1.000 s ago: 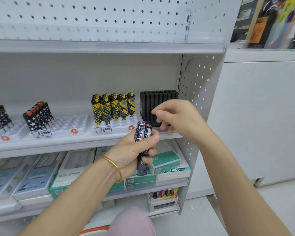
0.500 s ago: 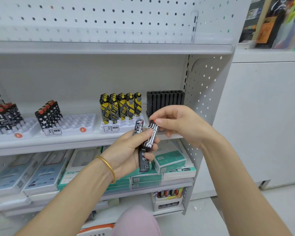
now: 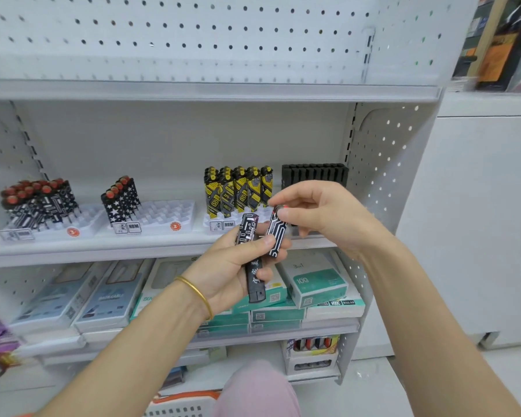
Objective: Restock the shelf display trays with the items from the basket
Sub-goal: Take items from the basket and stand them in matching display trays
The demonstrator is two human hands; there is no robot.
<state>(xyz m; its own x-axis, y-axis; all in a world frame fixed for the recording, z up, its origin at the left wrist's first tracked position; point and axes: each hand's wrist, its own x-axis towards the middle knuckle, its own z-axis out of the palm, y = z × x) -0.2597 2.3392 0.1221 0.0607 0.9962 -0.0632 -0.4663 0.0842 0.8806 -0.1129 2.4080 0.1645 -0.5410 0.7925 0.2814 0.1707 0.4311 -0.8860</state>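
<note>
My right hand (image 3: pixel 322 215) is pinching the top of one black-and-white lighter (image 3: pixel 275 236) in front of the shelf (image 3: pixel 133 248), my left hand (image 3: pixel 229 266) is gripping the other lighters (image 3: pixel 255 278), and a hard tug could be making them slip and drop.

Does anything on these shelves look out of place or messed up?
Nothing looks spilled or broken. The one uneven spot is the white tray on the middle shelf: its star-patterned lighters fill only the left end, the other slots bare. The left hand grips spare lighters, the right hand pinches one lighter.
</note>
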